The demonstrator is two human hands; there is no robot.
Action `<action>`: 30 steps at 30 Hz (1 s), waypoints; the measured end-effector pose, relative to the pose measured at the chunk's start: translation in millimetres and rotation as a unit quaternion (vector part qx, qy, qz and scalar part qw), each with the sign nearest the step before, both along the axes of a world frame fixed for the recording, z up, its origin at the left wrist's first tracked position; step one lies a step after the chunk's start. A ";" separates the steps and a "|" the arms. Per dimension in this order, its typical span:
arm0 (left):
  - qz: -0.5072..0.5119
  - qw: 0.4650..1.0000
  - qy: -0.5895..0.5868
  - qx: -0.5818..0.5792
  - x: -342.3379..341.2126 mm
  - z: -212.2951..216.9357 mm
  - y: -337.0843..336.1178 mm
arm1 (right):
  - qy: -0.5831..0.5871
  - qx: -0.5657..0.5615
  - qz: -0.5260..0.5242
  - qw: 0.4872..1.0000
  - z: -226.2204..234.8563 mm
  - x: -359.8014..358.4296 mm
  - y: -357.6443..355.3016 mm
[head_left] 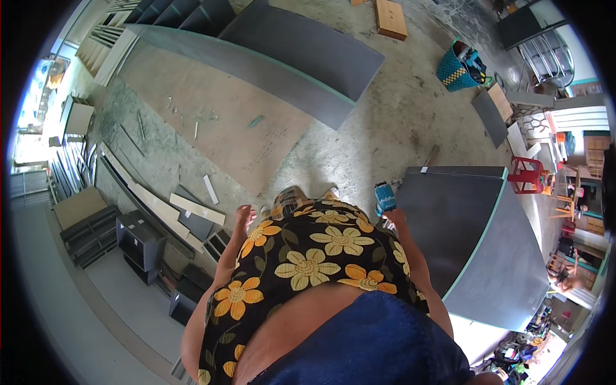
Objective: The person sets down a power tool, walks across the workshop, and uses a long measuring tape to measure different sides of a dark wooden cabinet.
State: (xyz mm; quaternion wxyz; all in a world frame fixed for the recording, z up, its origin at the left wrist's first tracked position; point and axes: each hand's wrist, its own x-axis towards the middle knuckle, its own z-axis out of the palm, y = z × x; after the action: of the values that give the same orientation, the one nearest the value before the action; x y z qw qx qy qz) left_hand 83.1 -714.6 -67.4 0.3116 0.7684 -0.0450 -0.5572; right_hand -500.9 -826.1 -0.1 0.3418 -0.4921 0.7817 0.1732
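So the biggest thing here is the concrete floor (375,144), with a huge brown sheet (224,138) lying on it, some scraps scattered on top. A long dark gray unit (301,48) with a teal edge runs along the sheet's far side. Then there's a dark gray cabinet (449,215), also teal-edged, just off to the right. Red stool (527,174) beyond that, plus a blue woven basket (453,70) stuffed with gear, farther out ahead. Down to the hands: the left hand (244,217) hangs out to the side near the sheet, and I honestly can't tell if it's open or closed. The right hand (396,218) is gripping a small blue item (385,196), too blurry to identify, held just beside the cabinet's near left side.
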 end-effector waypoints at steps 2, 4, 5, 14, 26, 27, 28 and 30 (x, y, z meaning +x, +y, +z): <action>-0.015 1.000 0.015 0.012 -38.0 -2.3 -25.2 | -0.031 -0.056 -0.057 0.996 -4.2 -24.2 -16.7; -0.077 0.997 0.004 0.021 -68.1 0.5 -45.9 | -0.048 -0.101 -0.057 0.992 -0.7 -40.1 -45.4; -0.056 0.998 0.017 0.020 -74.1 -2.6 -55.7 | -0.063 -0.095 -0.105 0.988 7.0 -44.9 -67.0; -0.015 0.995 -0.079 0.067 -115.0 -11.7 -174.8 | -0.176 -0.079 -0.394 0.899 11.3 -121.7 -231.3; 0.099 0.935 -0.329 -0.084 -191.6 66.3 -446.3 | -0.132 -0.077 -0.387 0.909 30.5 -264.7 -441.8; 0.087 0.921 -0.370 -0.088 -197.6 75.3 -471.6 | -0.130 -0.076 -0.382 0.912 35.5 -275.8 -457.2; 0.078 0.903 -0.412 -0.092 -203.7 81.9 -492.8 | -0.095 -0.068 -0.381 0.917 39.8 -284.5 -474.1; 0.115 0.897 -0.413 -0.110 -216.5 88.4 -537.7 | -0.063 -0.060 -0.369 0.925 42.2 -304.8 -509.1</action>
State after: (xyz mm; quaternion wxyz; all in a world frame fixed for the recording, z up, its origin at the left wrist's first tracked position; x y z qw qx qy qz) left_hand -133.4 -1252.3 21.0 0.4093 0.8900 -0.1420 -0.1419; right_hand -805.7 -1335.1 42.1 0.3997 -0.1988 0.8937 -0.0437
